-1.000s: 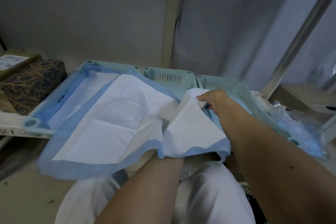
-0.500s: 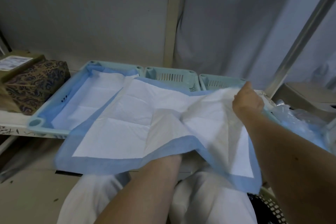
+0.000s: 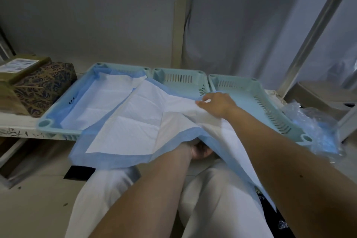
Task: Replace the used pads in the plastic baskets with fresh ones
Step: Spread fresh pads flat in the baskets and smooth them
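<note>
Three pale teal plastic baskets are lined up side by side on a white shelf. The left basket (image 3: 45,124) is lined with a white pad with blue border (image 3: 100,100) lying flat inside it. The middle basket (image 3: 178,79) and the right basket (image 3: 257,98) show bare slotted walls.

A second white, blue-edged pad (image 3: 139,121) is held partly unfolded in front of the baskets. Its left portion is draped over the front rim of the left basket and overhangs the shelf edge; its far corner reaches across the middle basket; its right portion hangs down toward the person's lap.

The right hand (image 3: 217,103) is positioned above the gap between the middle and right baskets, with the grip pinched on the pad's upper edge. The left hand (image 3: 200,149) is largely hidden beneath the pad's front blue border; the fingers appear curled against the underside of the pad, holding it.

A dark patterned box (image 3: 44,87) stands on the shelf left of the baskets, with a labelled carton (image 3: 19,65) resting on it. Crumpled clear plastic wrapping (image 3: 316,131) with blue contents lies just right of the right basket. Grey sheeting hangs behind the shelf. White trousers are visible at the bottom of the view.
</note>
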Action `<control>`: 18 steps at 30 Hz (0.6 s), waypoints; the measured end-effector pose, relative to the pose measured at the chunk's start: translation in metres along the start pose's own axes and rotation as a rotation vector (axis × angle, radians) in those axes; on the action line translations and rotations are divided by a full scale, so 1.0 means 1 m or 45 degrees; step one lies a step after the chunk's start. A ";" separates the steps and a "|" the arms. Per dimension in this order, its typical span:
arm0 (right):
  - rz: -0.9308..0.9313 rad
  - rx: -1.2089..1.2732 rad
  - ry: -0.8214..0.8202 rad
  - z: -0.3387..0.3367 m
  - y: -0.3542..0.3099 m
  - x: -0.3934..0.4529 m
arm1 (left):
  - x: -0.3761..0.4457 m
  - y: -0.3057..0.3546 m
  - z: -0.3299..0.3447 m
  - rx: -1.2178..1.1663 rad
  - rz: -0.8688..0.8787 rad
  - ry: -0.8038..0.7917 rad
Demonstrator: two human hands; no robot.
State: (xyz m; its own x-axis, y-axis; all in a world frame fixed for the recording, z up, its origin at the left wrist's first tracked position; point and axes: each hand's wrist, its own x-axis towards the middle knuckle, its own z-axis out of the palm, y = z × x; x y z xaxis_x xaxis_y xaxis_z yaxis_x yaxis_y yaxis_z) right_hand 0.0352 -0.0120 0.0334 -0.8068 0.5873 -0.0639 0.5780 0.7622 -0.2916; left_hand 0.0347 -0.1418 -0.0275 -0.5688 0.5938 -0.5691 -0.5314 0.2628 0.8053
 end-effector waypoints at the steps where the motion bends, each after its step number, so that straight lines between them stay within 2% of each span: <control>1: -0.074 -0.026 -0.102 0.004 -0.004 -0.005 | -0.011 0.000 -0.004 0.009 -0.015 -0.040; 3: -0.141 -0.107 -0.240 0.013 -0.010 -0.013 | -0.020 -0.004 -0.009 -0.100 -0.127 -0.079; 5: -0.138 -0.196 -0.325 0.023 -0.008 -0.020 | -0.030 -0.006 -0.012 -0.235 -0.128 0.003; 7: -0.082 -0.296 -0.357 0.031 -0.003 -0.031 | -0.041 -0.010 -0.015 -0.240 -0.077 0.029; 11: 0.009 -0.424 -0.268 0.039 0.011 -0.059 | -0.060 -0.013 -0.019 -0.496 0.018 0.235; 12: 0.026 -0.423 -0.237 0.038 0.013 -0.065 | -0.064 -0.014 -0.017 -0.492 0.011 0.270; 14: 0.058 -0.429 -0.182 0.038 0.015 -0.075 | -0.072 -0.022 -0.017 -0.576 -0.104 0.476; 16: 0.079 -0.410 -0.175 0.040 0.011 -0.082 | -0.079 -0.037 -0.012 -0.746 0.111 0.408; 18: 0.084 -0.381 -0.166 0.042 0.005 -0.086 | -0.091 -0.048 -0.006 -0.851 0.226 0.421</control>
State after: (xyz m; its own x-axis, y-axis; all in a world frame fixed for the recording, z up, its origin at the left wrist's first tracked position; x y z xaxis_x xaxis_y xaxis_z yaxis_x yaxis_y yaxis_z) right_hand 0.1018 -0.0702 -0.0030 -0.7642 0.6130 -0.2005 0.6242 0.7812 0.0096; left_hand 0.1080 -0.2129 -0.0156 -0.7832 0.2982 -0.5456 -0.6217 -0.3935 0.6773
